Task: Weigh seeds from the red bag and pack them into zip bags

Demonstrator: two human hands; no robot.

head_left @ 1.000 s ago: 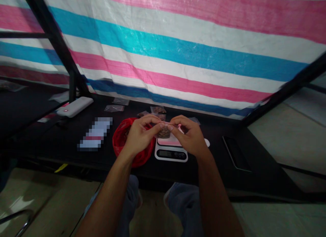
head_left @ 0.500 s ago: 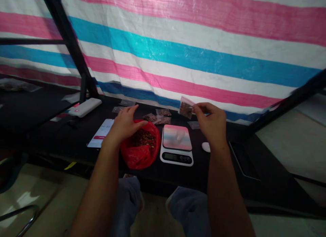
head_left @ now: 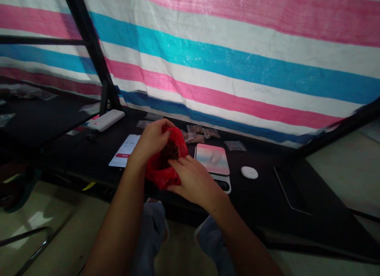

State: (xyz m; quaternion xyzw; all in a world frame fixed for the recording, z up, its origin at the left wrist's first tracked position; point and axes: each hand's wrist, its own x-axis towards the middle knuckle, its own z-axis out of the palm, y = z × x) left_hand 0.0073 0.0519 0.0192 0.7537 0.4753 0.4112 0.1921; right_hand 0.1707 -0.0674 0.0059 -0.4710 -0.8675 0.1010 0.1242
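Observation:
A red plastic bag [head_left: 162, 177] with dark brown, grain-like bits in it is held up between both hands at the table's near edge. My left hand [head_left: 154, 137] grips its far left rim, fingers folded over the edge. On the near right rim, my right hand [head_left: 192, 179] is closed, its fingertips just inside the mouth. Right beside the bag sits a kitchen scale [head_left: 212, 159], partly covered by my right hand. Behind them lie several small filled zip bags [head_left: 195, 138], one of them a filled zip bag [head_left: 211, 133] at the right end of the group.
A lit phone [head_left: 123, 152] and a white power bank [head_left: 107, 120] lie to the left. Right of the scale are an empty zip bag [head_left: 235, 145], a white round case [head_left: 249, 172] and a dark tablet-like device [head_left: 291, 191]. A striped sheet [head_left: 222, 70] hangs behind the table.
My right hand has let go of the small filled zip bag, which now lies with the others, and moved left to the red bag. Both hands now grip the red bag's rim.

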